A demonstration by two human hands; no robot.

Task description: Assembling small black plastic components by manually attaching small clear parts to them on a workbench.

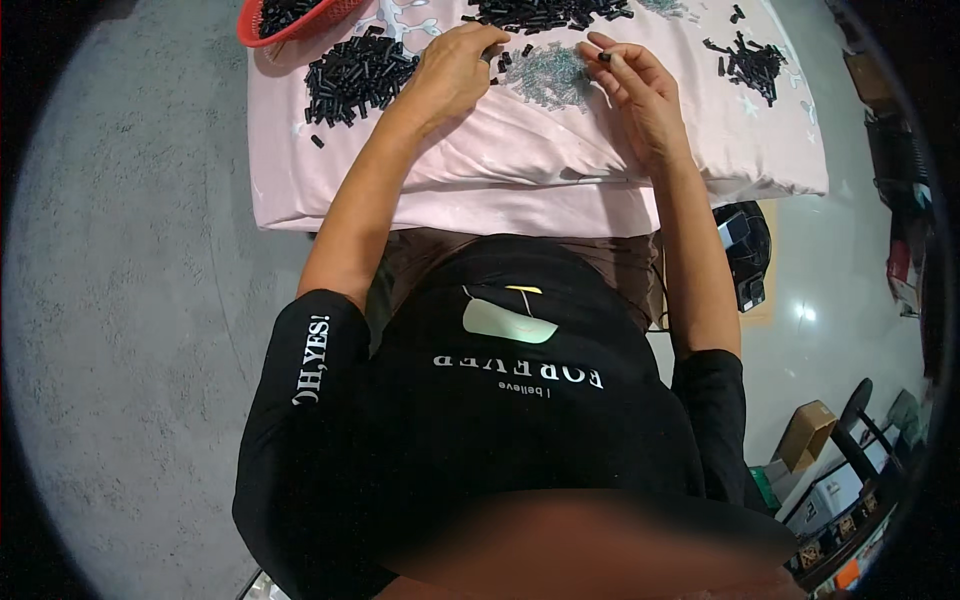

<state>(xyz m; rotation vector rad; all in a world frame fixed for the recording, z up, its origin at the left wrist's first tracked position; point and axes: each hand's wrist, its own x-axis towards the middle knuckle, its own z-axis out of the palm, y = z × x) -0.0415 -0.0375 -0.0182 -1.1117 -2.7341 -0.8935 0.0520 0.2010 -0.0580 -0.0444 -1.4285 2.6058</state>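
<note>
Pinched in your right hand (640, 85), the small black tube (605, 57) looks light, stiff and slippery; your left hand (455, 65) rests curled beside the grey springs (548, 75).

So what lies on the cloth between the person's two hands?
In the head view, a heap of small clear, greenish bits lies on the pink cloth between the left hand and the right hand, with a few small black pieces beside it.
</note>
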